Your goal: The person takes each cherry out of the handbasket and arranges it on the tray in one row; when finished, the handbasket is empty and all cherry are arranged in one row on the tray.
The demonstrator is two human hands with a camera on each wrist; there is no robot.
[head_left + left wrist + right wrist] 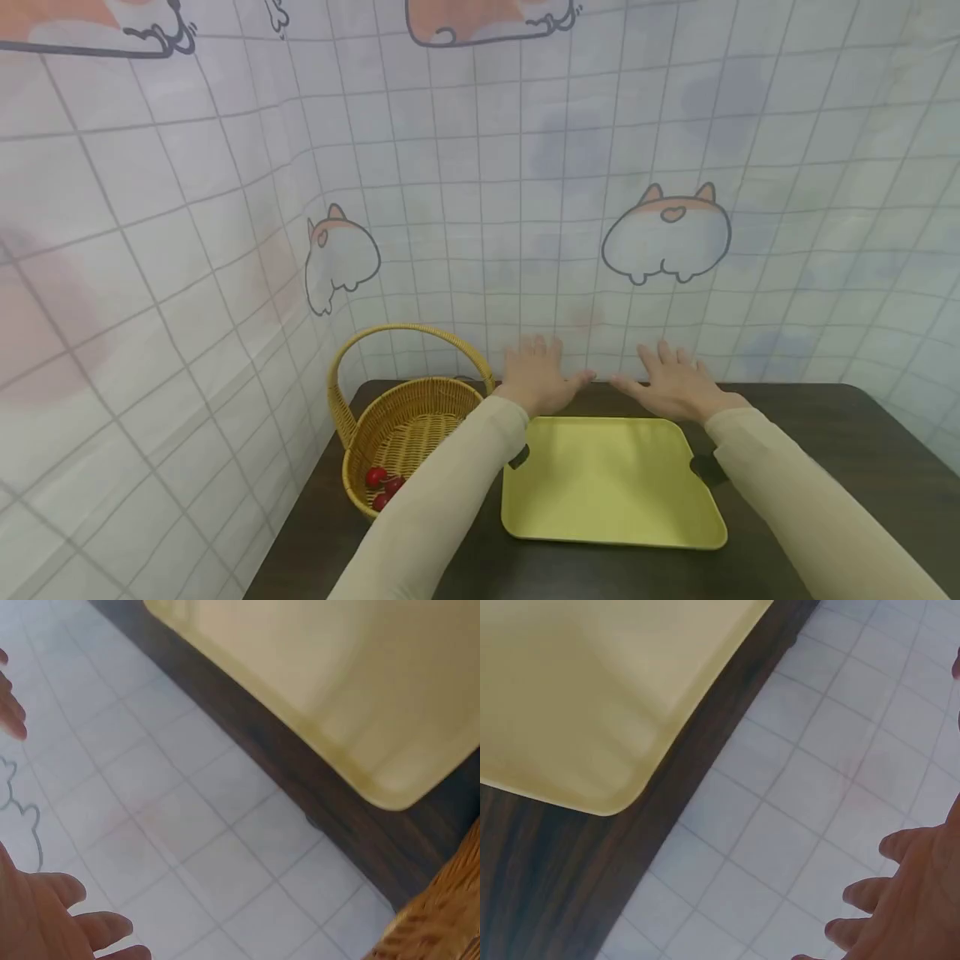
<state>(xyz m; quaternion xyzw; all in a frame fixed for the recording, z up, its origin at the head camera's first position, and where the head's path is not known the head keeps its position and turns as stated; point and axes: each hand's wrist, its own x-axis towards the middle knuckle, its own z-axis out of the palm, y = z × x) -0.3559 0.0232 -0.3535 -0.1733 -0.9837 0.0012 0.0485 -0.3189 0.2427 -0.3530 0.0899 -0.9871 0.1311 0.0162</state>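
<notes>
Both hands reach forward over the far edge of a yellow tray, fingers spread and holding nothing. My left hand is stretched out above the tray's far left corner, close to the wicker basket's handle. My right hand hangs over the far right part, its thumb pointing toward the left thumb. In the left wrist view, the left fingers show at the lower left, apart from the tray. The right fingers appear at the lower right of the right wrist view, also off the tray.
A wicker basket with a tall arched handle stands left of the tray, partly behind the left sleeve. Several red cherries lie inside it. The dark wooden table ends at a white grid-patterned curtain behind and at the left.
</notes>
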